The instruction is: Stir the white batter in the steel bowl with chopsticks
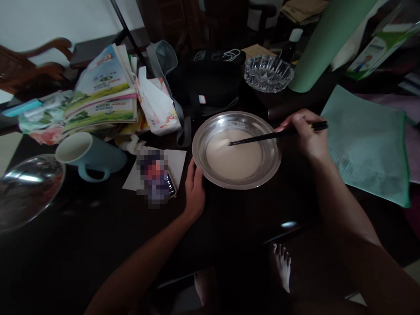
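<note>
A wide metal bowl (236, 183) stands on the dark table, with a pale, milky liquid (234, 159) in it. My right hand (306, 131) is closed around a pair of black chopsticks (254, 138), held at a low slant over the bowl's right rim. Their tips reach into the liquid near its middle. Against the bowl's left side rests my left hand (194, 190), its fingers stretched along the outside below the rim. Part of those fingers is hidden by the bowl.
Left of the bowl lie a phone (170, 186) on white paper, a blue mug (108, 155) and a shiny metal bowl (29, 188). Behind are stacked books (105, 87), a tissue pack (157, 105) and a glass ashtray (269, 74). A green mesh pouch (367, 144) lies right.
</note>
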Demonstrator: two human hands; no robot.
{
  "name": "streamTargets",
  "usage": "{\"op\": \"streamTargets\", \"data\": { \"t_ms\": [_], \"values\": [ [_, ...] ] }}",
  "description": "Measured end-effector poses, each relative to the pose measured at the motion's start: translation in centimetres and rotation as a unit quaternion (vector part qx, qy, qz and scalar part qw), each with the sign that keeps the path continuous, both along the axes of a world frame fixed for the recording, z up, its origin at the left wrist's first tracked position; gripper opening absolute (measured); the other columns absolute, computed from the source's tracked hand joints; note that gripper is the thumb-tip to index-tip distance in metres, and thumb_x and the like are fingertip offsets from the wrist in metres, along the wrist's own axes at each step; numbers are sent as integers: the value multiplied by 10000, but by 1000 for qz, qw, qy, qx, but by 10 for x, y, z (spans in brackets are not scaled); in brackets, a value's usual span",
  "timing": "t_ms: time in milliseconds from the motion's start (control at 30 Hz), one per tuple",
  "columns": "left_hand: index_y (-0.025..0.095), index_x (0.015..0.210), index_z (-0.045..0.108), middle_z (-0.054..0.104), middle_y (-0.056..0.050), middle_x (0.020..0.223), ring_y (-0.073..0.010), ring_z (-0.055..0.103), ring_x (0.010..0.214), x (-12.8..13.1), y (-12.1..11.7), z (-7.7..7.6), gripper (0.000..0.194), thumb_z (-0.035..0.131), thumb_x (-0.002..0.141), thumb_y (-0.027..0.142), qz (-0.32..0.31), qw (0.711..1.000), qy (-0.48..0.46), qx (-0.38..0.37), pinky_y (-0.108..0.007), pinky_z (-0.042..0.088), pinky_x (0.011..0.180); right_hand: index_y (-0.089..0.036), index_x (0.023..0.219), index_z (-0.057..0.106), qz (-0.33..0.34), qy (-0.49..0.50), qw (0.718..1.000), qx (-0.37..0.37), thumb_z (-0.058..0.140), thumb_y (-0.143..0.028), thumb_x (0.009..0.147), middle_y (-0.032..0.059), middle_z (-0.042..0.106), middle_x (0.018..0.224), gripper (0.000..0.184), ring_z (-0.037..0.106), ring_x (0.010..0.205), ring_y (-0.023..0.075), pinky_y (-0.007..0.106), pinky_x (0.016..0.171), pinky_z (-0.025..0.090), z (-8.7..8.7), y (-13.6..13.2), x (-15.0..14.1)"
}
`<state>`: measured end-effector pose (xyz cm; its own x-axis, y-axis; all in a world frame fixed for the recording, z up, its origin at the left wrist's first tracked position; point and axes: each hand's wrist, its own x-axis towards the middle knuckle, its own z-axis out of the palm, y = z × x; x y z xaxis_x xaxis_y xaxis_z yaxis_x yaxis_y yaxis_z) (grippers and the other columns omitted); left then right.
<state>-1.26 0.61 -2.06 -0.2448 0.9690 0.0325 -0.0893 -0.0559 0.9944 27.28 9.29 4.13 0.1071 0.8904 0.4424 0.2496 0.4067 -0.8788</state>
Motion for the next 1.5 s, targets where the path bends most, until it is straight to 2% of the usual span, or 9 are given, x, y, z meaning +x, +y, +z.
{"op": "streamTargets", "data": {
  "t_ms": [133, 300, 400, 567, 733, 933, 1233, 1367, 1500],
  "values": [
    [278, 1363, 587, 571, -56, 1463, -255, 443, 1435, 0, 0, 0, 487, 554, 934, 507, 1, 1000, -1, -1, -445, 322, 1217, -217, 635, 666, -18, 103, 995, 6, 614, -457, 875, -19, 627, 488, 343, 599, 438, 140, 292, 485, 428, -1, 3, 2],
    [270, 1358, 592, 561, -55, 1475, -250, 437, 1438, -1, 0, 2, 488, 558, 933, 508, 1, 1000, 9, 0, -435, 307, 1226, -220, 745, 727, 88, 26, 994, -56, 648, -439, 877, -2, 754, 695, 267, 699, 660, 154, 317, 682, 529, 0, -6, -6],
    [281, 1363, 585, 564, -50, 1472, -250, 429, 1445, 0, 0, 2, 481, 549, 939, 505, 0, 1000, 6, 0, -450, 314, 1221, -220, 743, 731, 36, 0, 999, -21, 643, -407, 891, -3, 760, 726, 254, 708, 711, 142, 302, 723, 525, -1, -2, -3],
    [277, 1371, 580, 569, -52, 1467, -248, 426, 1447, 0, 0, 0, 487, 553, 938, 497, 2, 1000, 3, -1, -445, 313, 1222, -207, 621, 660, -23, 119, 992, 20, 623, -447, 875, -21, 604, 470, 352, 584, 421, 125, 273, 453, 410, -3, 5, 3],
    [269, 1361, 587, 561, -56, 1474, -245, 433, 1441, -1, 1, 0, 485, 553, 937, 500, 3, 1000, 5, 0, -431, 310, 1222, -216, 735, 730, 91, 23, 994, -55, 651, -435, 876, 3, 750, 690, 272, 695, 665, 151, 308, 689, 532, 0, -4, -5],
    [279, 1372, 578, 569, -58, 1464, -249, 427, 1445, 0, -1, 1, 488, 541, 942, 506, -4, 1000, 9, 2, -444, 308, 1222, -218, 655, 678, -32, 73, 997, 2, 618, -430, 880, -16, 660, 539, 314, 640, 515, 142, 296, 555, 476, -1, 3, 2],
    [282, 1378, 571, 546, -53, 1489, -241, 425, 1446, 0, -1, 3, 487, 534, 946, 504, -7, 1000, 10, 0, -430, 294, 1228, -233, 754, 741, 56, -12, 998, -40, 648, -427, 889, -3, 768, 751, 255, 711, 743, 151, 311, 748, 522, 1, -4, -4],
    [274, 1364, 585, 551, -53, 1484, -241, 426, 1445, 0, -1, 4, 479, 545, 942, 495, 0, 1000, 14, -4, -425, 283, 1233, -222, 656, 688, -37, 73, 997, 17, 638, -457, 873, -16, 669, 541, 324, 642, 515, 145, 299, 552, 456, 0, 3, 3],
    [280, 1366, 584, 568, -54, 1466, -240, 427, 1446, 0, -1, 4, 480, 543, 940, 498, 1, 1000, 10, -7, -426, 309, 1222, -222, 647, 686, 21, 98, 995, -26, 647, -483, 856, -9, 653, 506, 337, 618, 464, 154, 309, 514, 454, 0, 0, 0]
  ]
}}
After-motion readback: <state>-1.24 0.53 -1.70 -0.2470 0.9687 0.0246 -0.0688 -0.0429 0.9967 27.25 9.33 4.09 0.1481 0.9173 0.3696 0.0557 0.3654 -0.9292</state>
